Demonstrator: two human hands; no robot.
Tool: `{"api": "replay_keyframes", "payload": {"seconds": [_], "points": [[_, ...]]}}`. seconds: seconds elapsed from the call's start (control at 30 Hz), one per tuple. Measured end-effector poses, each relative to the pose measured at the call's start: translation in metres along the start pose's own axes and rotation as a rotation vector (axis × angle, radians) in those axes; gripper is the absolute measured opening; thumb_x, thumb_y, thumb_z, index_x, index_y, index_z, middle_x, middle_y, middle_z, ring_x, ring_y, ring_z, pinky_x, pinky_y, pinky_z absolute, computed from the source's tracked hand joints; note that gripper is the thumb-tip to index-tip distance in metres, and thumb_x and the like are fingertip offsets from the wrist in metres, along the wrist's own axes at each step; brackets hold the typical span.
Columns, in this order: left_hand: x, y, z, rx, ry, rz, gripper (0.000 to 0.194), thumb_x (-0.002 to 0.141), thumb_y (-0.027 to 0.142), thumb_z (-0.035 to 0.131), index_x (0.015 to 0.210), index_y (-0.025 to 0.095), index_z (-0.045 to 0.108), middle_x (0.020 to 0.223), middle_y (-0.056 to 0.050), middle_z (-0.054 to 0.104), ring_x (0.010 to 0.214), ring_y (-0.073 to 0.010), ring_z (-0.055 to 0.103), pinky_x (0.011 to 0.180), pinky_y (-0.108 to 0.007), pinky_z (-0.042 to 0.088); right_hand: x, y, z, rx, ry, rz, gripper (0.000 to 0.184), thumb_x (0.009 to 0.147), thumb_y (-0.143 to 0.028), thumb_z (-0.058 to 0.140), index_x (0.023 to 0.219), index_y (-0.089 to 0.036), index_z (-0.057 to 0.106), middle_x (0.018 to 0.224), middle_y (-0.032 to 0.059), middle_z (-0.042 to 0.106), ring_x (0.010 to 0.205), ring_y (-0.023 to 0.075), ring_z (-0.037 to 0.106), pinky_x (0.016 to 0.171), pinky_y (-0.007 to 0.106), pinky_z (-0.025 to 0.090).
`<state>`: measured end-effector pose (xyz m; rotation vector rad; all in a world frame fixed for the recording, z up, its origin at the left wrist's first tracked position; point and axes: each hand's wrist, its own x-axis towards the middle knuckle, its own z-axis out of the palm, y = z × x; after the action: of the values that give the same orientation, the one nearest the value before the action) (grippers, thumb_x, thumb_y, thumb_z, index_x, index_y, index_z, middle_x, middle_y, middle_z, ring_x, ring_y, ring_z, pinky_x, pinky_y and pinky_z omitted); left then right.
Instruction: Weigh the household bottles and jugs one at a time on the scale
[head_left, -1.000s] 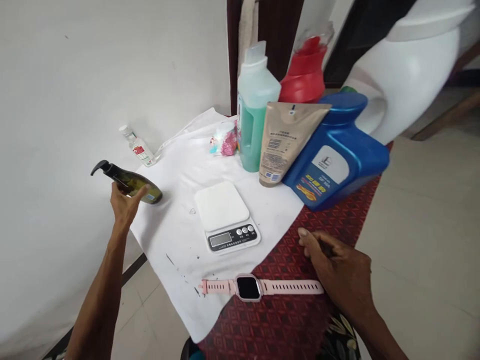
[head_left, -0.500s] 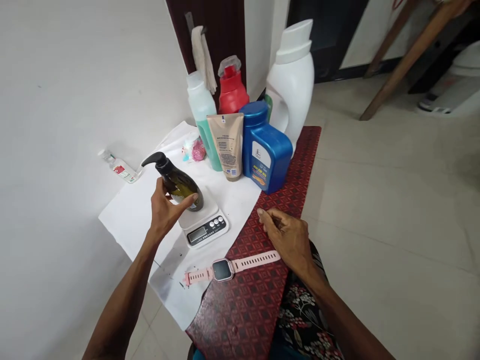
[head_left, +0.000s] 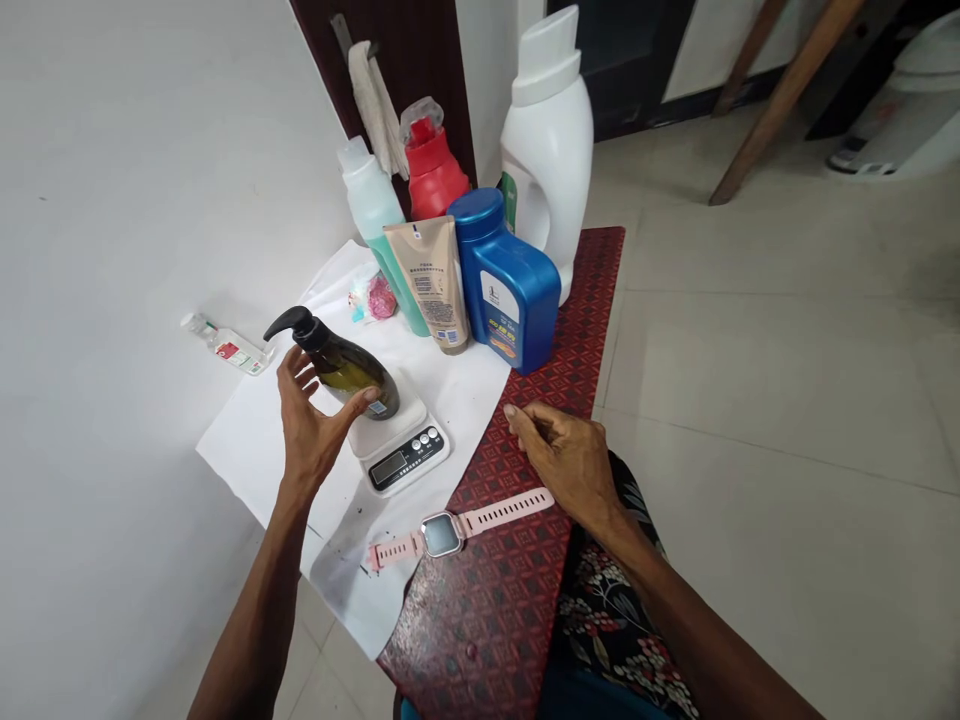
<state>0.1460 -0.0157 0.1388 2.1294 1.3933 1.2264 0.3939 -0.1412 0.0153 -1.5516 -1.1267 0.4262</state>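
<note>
A dark olive pump bottle (head_left: 346, 364) stands on the white plate of a small digital scale (head_left: 400, 451). My left hand (head_left: 311, 425) curves round the bottle with its fingers spread apart, only the thumb tip touching the bottle's lower side. My right hand (head_left: 564, 460) rests on the red patterned cloth (head_left: 525, 580), fingers loosely curled under and the index finger stretched forward, nothing visible in it. A pink smartwatch (head_left: 450, 528) lies flat just in front of that hand, its strap end close to the wrist.
Behind the scale stand a teal bottle (head_left: 375, 215), a tan tube (head_left: 431, 280), a blue jug (head_left: 504, 285), a red bottle (head_left: 433, 165) and a tall white jug (head_left: 547, 140). A small clear bottle (head_left: 225, 345) lies by the wall. White paper (head_left: 255, 430) covers the table's left part.
My left hand carried the pump bottle from the table's left edge onto the scale, then loosened its grip and spread its fingers. My right hand stayed put; the view shifted.
</note>
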Motion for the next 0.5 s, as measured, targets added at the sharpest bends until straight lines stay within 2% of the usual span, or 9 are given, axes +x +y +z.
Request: {"api": "replay_keyframes", "payload": {"seconds": [0.07,0.17,0.23,0.4,0.5], "points": [[0.0,0.003,0.001,0.066,-0.011,0.004,0.097,0.067,0.062,0.095,0.144,0.026,0.048,0.149,-0.016,0.058,0.131,-0.0346,0.064,0.105,-0.052,0.057,0.0,-0.001,0.0,0.007,-0.001,0.004,0.047,0.103,-0.05,0.056,0.065,-0.022,0.062,0.057,-0.0024,0.058,0.053,0.0132,0.051,0.061,0.03,0.037],[0.002,0.006,0.005,0.189,-0.055,-0.059,0.082,0.067,0.064,0.093,0.126,0.023,0.055,0.124,-0.013,0.07,0.106,-0.0324,0.072,0.087,-0.048,0.062,0.001,-0.001,0.0,0.019,-0.002,0.009,0.048,0.103,-0.05,0.055,0.065,-0.022,0.061,0.056,-0.0025,0.057,0.052,0.013,0.05,0.06,0.03,0.037],[0.004,0.007,0.008,0.226,-0.033,-0.099,0.073,0.067,0.062,0.092,0.116,0.023,0.055,0.113,-0.01,0.072,0.096,-0.0304,0.073,0.078,-0.045,0.061,0.001,-0.002,0.0,0.024,0.003,0.005,0.047,0.102,-0.05,0.055,0.065,-0.022,0.061,0.056,-0.0023,0.058,0.052,0.0132,0.05,0.06,0.03,0.037],[0.003,0.026,0.021,0.071,-0.036,-0.078,0.07,0.063,0.054,0.095,0.112,0.023,0.057,0.108,-0.008,0.074,0.095,-0.0279,0.073,0.074,-0.04,0.062,0.001,-0.002,-0.002,0.039,-0.005,0.01,0.048,0.103,-0.05,0.054,0.065,-0.022,0.061,0.056,-0.0019,0.059,0.053,0.0137,0.052,0.061,0.03,0.037],[0.0,0.042,0.043,-0.049,-0.107,-0.006,0.069,0.065,0.054,0.096,0.115,0.022,0.059,0.106,-0.007,0.075,0.094,-0.0261,0.074,0.078,-0.039,0.062,0.001,-0.002,-0.002,0.043,-0.007,0.015,0.048,0.103,-0.05,0.055,0.065,-0.022,0.061,0.056,-0.002,0.058,0.053,0.0138,0.052,0.061,0.03,0.037]]}}
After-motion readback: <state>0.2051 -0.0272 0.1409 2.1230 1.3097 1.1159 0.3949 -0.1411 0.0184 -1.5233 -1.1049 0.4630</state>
